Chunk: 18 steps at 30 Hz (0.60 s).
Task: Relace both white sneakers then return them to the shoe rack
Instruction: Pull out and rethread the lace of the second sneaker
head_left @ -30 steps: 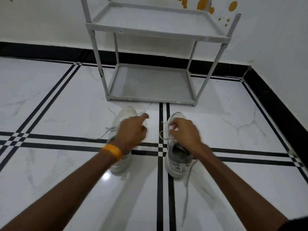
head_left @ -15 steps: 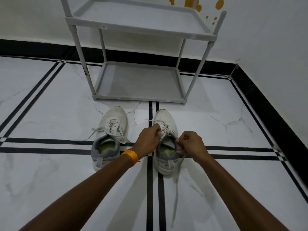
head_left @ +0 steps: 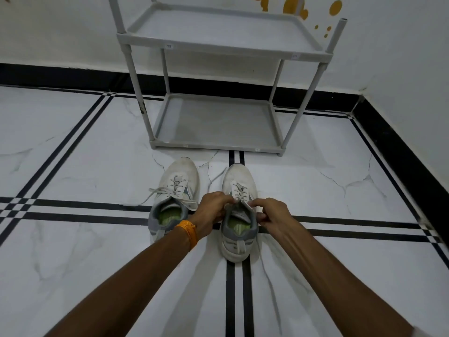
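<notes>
Two white sneakers stand side by side on the floor, toes toward the grey shoe rack (head_left: 218, 144). The left sneaker (head_left: 178, 181) has loose lace ends trailing to its left. On the right sneaker (head_left: 239, 181), both hands meet at the top of the lacing. My left hand (head_left: 212, 210), with an orange band at the wrist, pinches the lace on the shoe's left side. My right hand (head_left: 272, 215) pinches the lace on its right side. One long lace end (head_left: 269, 283) trails back along the floor beside my right arm.
The rack has two bare shelves and stands against a white wall with a black skirting (head_left: 401, 152). That skirting also runs along the right wall. The floor is white marble tile with black stripes.
My left hand moved from the left sneaker to the right sneaker. Both hands now hold its laces at the top eyelets. The camera view shifted slightly.
</notes>
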Each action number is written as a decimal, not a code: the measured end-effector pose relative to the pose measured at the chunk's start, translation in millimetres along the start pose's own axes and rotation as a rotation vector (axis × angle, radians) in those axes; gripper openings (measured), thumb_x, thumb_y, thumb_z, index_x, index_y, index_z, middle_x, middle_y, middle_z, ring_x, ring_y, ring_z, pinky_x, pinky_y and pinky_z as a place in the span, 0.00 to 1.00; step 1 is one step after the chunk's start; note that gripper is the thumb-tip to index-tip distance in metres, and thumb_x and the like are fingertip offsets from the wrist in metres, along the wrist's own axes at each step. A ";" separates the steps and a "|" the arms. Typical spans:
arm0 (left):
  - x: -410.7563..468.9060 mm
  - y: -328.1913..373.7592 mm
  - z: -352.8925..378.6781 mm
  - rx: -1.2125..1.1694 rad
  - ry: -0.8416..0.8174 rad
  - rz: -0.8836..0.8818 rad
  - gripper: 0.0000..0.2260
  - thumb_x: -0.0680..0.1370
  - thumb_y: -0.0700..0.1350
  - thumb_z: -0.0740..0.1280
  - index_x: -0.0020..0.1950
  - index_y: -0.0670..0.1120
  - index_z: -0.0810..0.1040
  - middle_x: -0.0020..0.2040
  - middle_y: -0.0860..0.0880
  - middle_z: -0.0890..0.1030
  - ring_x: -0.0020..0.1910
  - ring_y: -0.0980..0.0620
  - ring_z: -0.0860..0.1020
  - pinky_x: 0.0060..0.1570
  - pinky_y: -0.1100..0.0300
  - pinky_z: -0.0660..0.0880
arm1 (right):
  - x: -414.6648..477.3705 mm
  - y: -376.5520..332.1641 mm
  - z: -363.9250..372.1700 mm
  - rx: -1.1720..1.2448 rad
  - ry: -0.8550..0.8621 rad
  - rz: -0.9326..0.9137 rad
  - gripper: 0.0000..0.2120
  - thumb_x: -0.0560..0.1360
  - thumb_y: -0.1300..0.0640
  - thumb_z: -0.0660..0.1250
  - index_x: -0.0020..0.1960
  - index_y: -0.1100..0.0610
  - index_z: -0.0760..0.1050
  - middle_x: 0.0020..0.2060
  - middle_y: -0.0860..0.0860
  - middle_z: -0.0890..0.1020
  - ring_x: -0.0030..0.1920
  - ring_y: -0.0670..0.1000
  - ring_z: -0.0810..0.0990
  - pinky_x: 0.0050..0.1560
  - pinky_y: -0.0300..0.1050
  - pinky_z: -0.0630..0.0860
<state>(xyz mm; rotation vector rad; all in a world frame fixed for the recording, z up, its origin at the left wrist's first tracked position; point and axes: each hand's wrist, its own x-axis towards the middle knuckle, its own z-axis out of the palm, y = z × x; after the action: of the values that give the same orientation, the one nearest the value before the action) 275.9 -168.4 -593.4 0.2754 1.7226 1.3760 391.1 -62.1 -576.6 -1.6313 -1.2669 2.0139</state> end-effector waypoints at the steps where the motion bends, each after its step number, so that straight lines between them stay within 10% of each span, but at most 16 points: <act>1: 0.3 -0.5 1.4 -0.011 0.012 -0.001 0.17 0.72 0.37 0.71 0.29 0.47 0.66 0.21 0.52 0.67 0.21 0.54 0.65 0.20 0.68 0.64 | 2.1 1.8 0.7 -0.010 0.001 -0.021 0.22 0.64 0.72 0.74 0.28 0.57 0.62 0.18 0.51 0.64 0.20 0.48 0.59 0.24 0.40 0.59; 18: -4.1 -9.9 7.5 0.053 0.238 0.027 0.12 0.60 0.39 0.79 0.36 0.43 0.77 0.42 0.32 0.81 0.36 0.44 0.79 0.38 0.37 0.81 | 3.6 21.8 8.7 -0.356 0.256 -0.355 0.28 0.55 0.55 0.84 0.23 0.54 0.62 0.23 0.52 0.70 0.28 0.53 0.70 0.31 0.48 0.73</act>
<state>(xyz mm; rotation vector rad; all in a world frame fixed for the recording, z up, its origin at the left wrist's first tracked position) 287.2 -169.6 -599.9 0.1695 1.9584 1.4306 388.9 -76.5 -595.3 -1.6000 -1.7381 1.3834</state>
